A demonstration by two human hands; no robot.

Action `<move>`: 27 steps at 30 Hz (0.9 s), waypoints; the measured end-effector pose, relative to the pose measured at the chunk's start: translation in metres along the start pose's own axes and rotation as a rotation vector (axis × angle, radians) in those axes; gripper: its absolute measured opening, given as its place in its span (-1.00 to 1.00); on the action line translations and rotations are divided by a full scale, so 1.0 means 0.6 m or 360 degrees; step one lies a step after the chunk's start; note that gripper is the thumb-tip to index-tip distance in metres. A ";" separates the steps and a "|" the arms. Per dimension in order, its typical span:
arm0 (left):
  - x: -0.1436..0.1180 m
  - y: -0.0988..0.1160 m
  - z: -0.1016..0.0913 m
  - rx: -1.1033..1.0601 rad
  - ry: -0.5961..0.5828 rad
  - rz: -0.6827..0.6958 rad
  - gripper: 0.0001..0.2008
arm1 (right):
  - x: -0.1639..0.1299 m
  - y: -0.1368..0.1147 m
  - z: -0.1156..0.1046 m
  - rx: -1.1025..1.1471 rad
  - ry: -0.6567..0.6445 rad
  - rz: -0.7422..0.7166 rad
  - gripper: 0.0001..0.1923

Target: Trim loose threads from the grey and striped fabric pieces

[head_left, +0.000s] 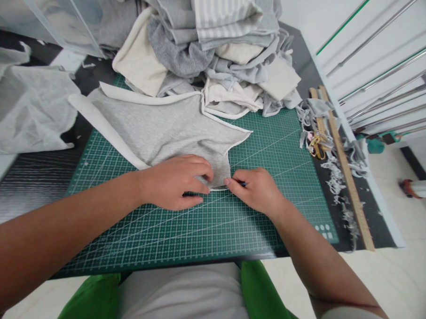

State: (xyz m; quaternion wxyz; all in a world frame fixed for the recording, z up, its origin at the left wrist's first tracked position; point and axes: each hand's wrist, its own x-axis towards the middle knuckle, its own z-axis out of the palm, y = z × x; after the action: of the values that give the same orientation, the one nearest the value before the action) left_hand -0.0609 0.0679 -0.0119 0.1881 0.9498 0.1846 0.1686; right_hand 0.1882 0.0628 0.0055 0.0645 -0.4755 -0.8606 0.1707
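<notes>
A light grey knit fabric piece [172, 125] with white bound edges lies spread over the green cutting mat [181, 238]. Resting on its near edge is my left hand [178, 181], fingers bent and apart, thumb on the mat side. My right hand [254, 189] is closed at the near right corner of the fabric, thumb tip against the edge. A small dark blue bit of something [243, 184] shows beside its index finger; the rest is hidden in the fist. Just beyond the fabric is a heap of grey and cream cloth pieces [217, 51].
Wooden rulers [351, 179], fabric scraps [335, 179] and gold-handled scissors [317, 146] lie along the table's right side. Thin whitish cloth [28, 106] is at the left, near a clear plastic bin [71, 17]. Metal rods [389, 87] stand beyond the right edge.
</notes>
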 end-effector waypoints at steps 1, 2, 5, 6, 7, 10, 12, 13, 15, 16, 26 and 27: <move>0.000 0.000 0.000 -0.0002 0.0000 0.0002 -0.81 | 0.000 0.000 0.001 -0.0002 0.0003 0.0005 -0.54; -0.001 0.000 0.000 -0.0005 0.0000 0.0003 -0.81 | -0.001 0.000 0.001 -0.0004 0.0008 0.0012 -0.55; -0.002 -0.001 0.000 -0.0019 0.0010 0.0007 -0.81 | -0.001 0.001 0.003 -0.0004 0.0010 0.0031 -0.57; -0.002 -0.001 0.000 -0.0026 0.0016 0.0007 -0.81 | -0.001 0.000 0.003 -0.0002 0.0008 0.0033 -0.58; -0.003 -0.001 0.000 -0.0034 0.0019 0.0004 -0.81 | -0.001 0.000 0.004 0.0001 0.0004 0.0035 -0.58; -0.003 -0.001 0.001 -0.0054 0.0026 -0.0005 -0.81 | -0.001 -0.002 0.003 0.0003 0.0000 0.0040 -0.60; -0.003 -0.001 0.001 -0.0058 0.0022 -0.0006 -0.81 | -0.002 -0.003 0.003 -0.0004 -0.0002 0.0043 -0.60; -0.003 0.000 0.002 -0.0058 0.0020 -0.0003 -0.81 | -0.002 -0.004 0.002 -0.0010 -0.0001 0.0045 -0.61; -0.004 0.000 0.002 -0.0054 0.0021 0.0001 -0.81 | -0.003 -0.005 0.002 -0.0032 -0.0007 0.0049 -0.61; -0.004 0.000 0.002 -0.0049 0.0023 0.0003 -0.81 | -0.004 -0.005 0.002 -0.0048 -0.0011 0.0054 -0.60; -0.006 0.001 0.003 -0.0020 0.0036 0.0012 -0.80 | -0.004 -0.006 0.004 -0.0098 0.0035 0.0049 -0.62; -0.005 0.001 0.003 -0.0021 0.0040 0.0011 -0.80 | -0.004 -0.006 0.004 -0.0076 0.0041 0.0056 -0.62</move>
State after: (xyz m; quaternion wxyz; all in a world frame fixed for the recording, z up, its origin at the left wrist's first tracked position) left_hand -0.0629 0.0655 -0.0141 0.1916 0.9469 0.1827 0.1823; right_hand 0.1858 0.0586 0.0044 0.0611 -0.4941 -0.8550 0.1451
